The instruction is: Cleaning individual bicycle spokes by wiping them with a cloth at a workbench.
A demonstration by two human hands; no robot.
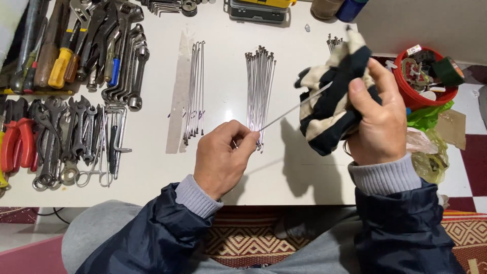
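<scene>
We see the left hand [223,155] at abt 6 o'clock on the white counter [152,172], fingers [248,138] pinched shut on the near end of a thin metal spoke [294,107]. The spoke runs up toward 2 o'clock into a black-and-cream rag [329,96]. The right hand [378,119] at 3 o'clock has its fingers closed round that rag, thumb on top — the rag is wrapped over the spoke's far end, so that tip is hidden.

Just beyond the left hand, at 12 o'clock, a bundle of spokes [259,91] lies on the counter, its near ends close to the knuckles. A second, thinner row of spokes [195,91] lies at 11 o'clock beside a strip of tape [177,96]. A few more spoke ends [333,41] poke out behind the rag.

At 9–10 o'clock we have wrenches [76,137], red pliers [18,142] & screwdrivers [61,61] laid in rows. At 2 o'clock, off the counter edge, sits a red tub [406,94] of small parts w/ a green bag [428,114] below it.
</scene>
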